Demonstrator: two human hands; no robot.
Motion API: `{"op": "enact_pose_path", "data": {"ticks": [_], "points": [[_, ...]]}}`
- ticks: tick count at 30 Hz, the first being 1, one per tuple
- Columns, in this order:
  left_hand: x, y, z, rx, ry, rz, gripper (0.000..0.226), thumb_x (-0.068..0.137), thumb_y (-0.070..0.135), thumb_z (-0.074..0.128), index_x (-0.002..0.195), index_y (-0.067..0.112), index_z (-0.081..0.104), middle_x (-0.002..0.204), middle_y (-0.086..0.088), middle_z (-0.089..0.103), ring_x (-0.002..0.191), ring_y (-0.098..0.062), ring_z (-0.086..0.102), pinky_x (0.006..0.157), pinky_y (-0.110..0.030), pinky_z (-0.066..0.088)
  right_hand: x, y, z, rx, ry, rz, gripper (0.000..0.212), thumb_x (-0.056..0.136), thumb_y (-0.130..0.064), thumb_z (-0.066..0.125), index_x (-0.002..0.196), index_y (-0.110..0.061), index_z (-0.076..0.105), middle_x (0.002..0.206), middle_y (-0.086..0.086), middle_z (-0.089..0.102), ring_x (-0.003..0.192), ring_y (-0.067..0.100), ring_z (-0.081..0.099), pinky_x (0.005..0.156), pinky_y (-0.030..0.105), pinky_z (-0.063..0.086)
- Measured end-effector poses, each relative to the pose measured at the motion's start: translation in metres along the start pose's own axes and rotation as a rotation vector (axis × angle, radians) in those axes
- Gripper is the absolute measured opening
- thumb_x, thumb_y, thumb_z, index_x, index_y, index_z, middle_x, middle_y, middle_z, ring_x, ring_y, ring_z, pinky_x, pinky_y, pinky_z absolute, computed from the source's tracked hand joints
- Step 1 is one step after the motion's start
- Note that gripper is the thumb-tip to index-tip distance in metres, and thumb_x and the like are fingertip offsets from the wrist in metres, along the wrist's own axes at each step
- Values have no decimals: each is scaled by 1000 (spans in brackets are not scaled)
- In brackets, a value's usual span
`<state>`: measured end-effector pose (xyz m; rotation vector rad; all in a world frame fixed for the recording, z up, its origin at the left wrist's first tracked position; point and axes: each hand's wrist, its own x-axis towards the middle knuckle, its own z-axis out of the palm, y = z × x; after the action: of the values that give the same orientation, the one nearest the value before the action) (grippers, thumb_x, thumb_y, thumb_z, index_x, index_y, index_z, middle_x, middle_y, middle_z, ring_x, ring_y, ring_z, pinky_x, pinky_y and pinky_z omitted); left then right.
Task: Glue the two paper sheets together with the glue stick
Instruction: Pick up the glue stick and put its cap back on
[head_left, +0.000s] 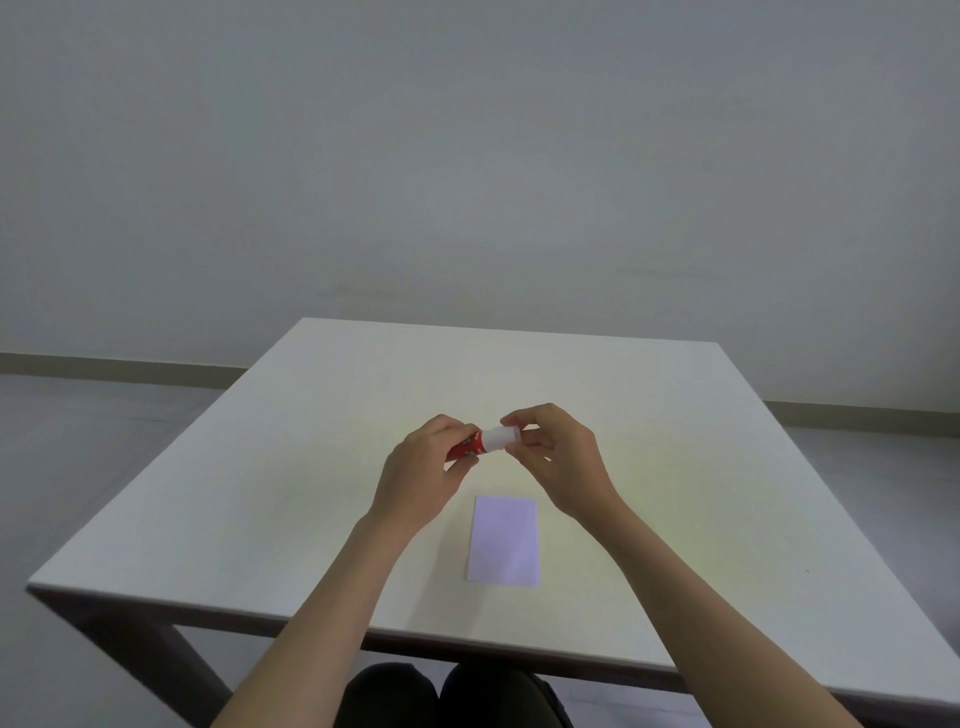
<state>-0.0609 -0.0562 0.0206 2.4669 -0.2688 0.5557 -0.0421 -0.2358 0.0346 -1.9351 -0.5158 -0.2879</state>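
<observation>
Both hands (488, 457) grip glue stick (483, 442) above paper (504, 540), mid-table (311, 467).

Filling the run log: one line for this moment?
left hand: glue stick body | right hand: white cap end | paper: flat on table

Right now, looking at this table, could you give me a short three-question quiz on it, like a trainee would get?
1. True or false: the glue stick is lying flat on the table.
2. Which hand grips the stick's red body: A the left hand, B the right hand?
3. Fill in: the paper lies on the table, nearer the person than the ____.

Key: 1 false, both hands hold it up. 2 A; the right hand pinches the white cap. 3 hands.
</observation>
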Motion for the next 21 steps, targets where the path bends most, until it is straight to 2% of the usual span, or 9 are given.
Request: {"op": "enact_pose_path", "data": {"ticks": [3, 6, 8, 11, 13, 15, 16, 19, 21], "points": [[-1, 2, 2, 8, -7, 13, 23, 83, 17, 68, 106, 21, 67, 101, 9, 65, 76, -8, 54, 66, -26, 47, 1, 1, 1, -13, -10, 61, 18, 84, -5, 66, 102, -7, 69, 98, 4, 68, 76, 10, 66, 67, 3, 47], [-2, 5, 5, 24, -13, 16, 23, 83, 19, 68, 106, 22, 67, 102, 10, 65, 79, -13, 60, 66, -27, 48, 1, 1, 2, -26, -36, 160, 11, 87, -14, 64, 94, -7, 69, 79, 2, 69, 61, 6, 66, 64, 21, 53], [-3, 5, 6, 46, -21, 21, 23, 84, 20, 68, 106, 22, 67, 103, 11, 65, 80, -15, 61, 67, -28, 49, 0, 2, 6, -134, -42, 195, 27, 92, -27, 58, 80, -4, 67, 61, 2, 63, 48, 9, 59, 56, 24, 47], [-5, 5, 7, 75, -48, 25, 22, 85, 22, 66, 107, 24, 66, 103, 13, 64, 80, -14, 61, 64, -25, 44, 0, 7, 9, -342, -42, 238, 51, 96, -42, 45, 67, -4, 63, 54, -3, 53, 52, 18, 48, 55, 30, 38], [-6, 4, 6, 77, -50, 13, 22, 85, 24, 66, 107, 25, 66, 103, 13, 65, 79, -14, 60, 63, -24, 42, -1, 10, 8, -301, -44, 198, 38, 95, -42, 46, 76, -14, 63, 58, -8, 50, 54, 14, 44, 54, 25, 36], [-6, 2, 5, 73, -38, 2, 22, 85, 25, 66, 107, 25, 66, 103, 12, 66, 80, -15, 62, 64, -26, 45, -1, 9, 5, -149, -101, 139, 17, 92, -33, 56, 104, -23, 62, 74, -13, 54, 60, 4, 50, 57, 11, 41], [-6, 2, 4, 72, -32, 2, 22, 85, 25, 67, 106, 25, 67, 103, 11, 67, 80, -16, 62, 65, -27, 46, 0, 9, 5, -88, -131, 110, 21, 90, -28, 60, 110, -23, 60, 81, -14, 55, 63, 1, 52, 59, 7, 43], [-5, 3, 3, 65, -24, 11, 22, 84, 23, 67, 105, 25, 68, 102, 11, 68, 82, -16, 63, 66, -28, 46, 0, 8, 10, -125, -100, 117, 10, 88, -26, 62, 83, -17, 62, 70, -10, 58, 55, 0, 49, 53, 10, 39], [-5, 5, 3, 66, -26, 23, 22, 84, 21, 67, 105, 24, 68, 102, 10, 69, 82, -17, 63, 66, -29, 47, 5, 10, 11, -254, -54, 177, 35, 89, -40, 58, 63, -17, 54, 55, -2, 53, 48, 7, 40, 51, 20, 34]]}}
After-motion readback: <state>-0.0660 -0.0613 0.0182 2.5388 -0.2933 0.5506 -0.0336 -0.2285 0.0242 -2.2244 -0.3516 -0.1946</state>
